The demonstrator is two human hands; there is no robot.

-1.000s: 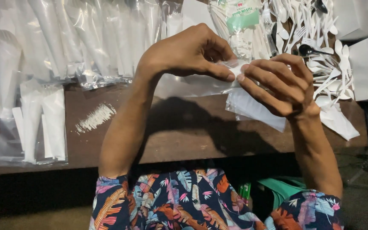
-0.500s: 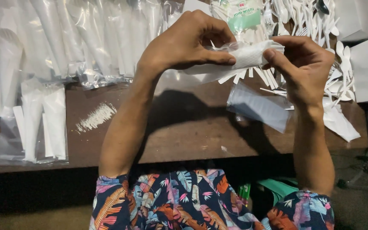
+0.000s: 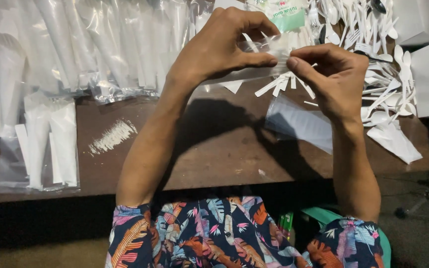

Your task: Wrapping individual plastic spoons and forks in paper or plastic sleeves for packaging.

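Note:
My left hand (image 3: 224, 44) and my right hand (image 3: 336, 79) are raised over a brown wooden table (image 3: 214, 149), fingertips nearly meeting. Between them they pinch a small clear plastic bag (image 3: 274, 49). White plastic cutlery handles (image 3: 286, 84) show just below the fingers; I cannot tell if they are inside the bag or on the table. A second flat clear bag (image 3: 301, 124) hangs below my right hand, its hold hidden by the palm.
Long clear packets of white items (image 3: 100, 44) lie across the table's back left. A filled packet (image 3: 45, 144) lies at front left. Loose white spoons and forks (image 3: 378, 59) are heaped at back right, beside white boxes (image 3: 428, 74). A green-labelled packet (image 3: 286, 15) is at the top.
Both hands rose and came together on the small bag; the right hand shifted from a lower grip to pinching it at the fingertips.

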